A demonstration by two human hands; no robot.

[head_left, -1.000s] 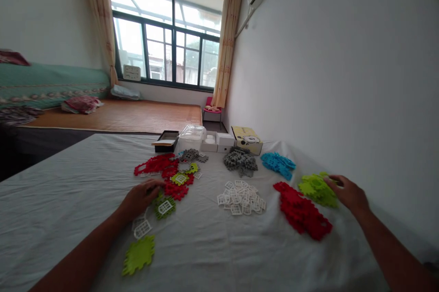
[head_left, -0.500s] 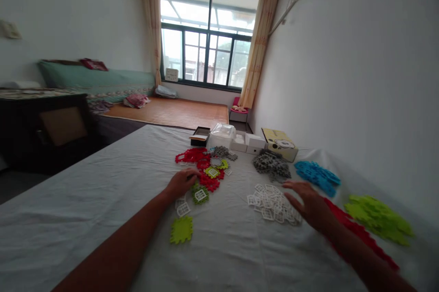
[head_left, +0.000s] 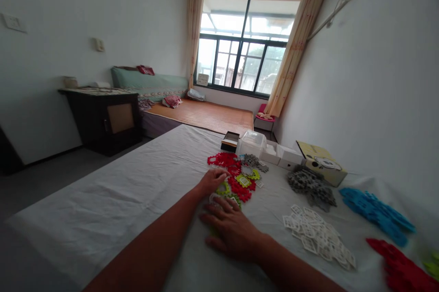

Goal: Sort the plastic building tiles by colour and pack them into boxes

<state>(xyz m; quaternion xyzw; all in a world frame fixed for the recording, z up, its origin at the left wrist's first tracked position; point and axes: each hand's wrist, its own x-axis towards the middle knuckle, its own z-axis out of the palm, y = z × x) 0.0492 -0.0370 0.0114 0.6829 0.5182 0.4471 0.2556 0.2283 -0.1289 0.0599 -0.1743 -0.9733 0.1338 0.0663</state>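
Observation:
My left hand (head_left: 213,181) rests at the left edge of a cluster of toothed plastic building pieces, its fingers curled together. What its fingertips hold, if anything, is hidden. Just below it, my right hand (head_left: 233,225) lies palm down with fingers apart, covering part of the green pieces. A lime-green ring piece (head_left: 222,187) shows by the left fingertips. Beyond are red pieces (head_left: 224,159), grey pieces (head_left: 252,160) and a lime-green square (head_left: 244,181) bearing a white window-shaped piece.
To the right lie piles of white window pieces (head_left: 318,232), dark grey pieces (head_left: 310,186), blue pieces (head_left: 377,212) and red pieces (head_left: 404,262). A black box (head_left: 230,141), a clear plastic container (head_left: 252,143), white boxes (head_left: 290,156) and a yellow carton (head_left: 322,161) stand behind on the white cloth (head_left: 137,177).
My right hand has moved left from beside the white window pile to just below my left hand, over the lime-green square there. The camera view has turned left.

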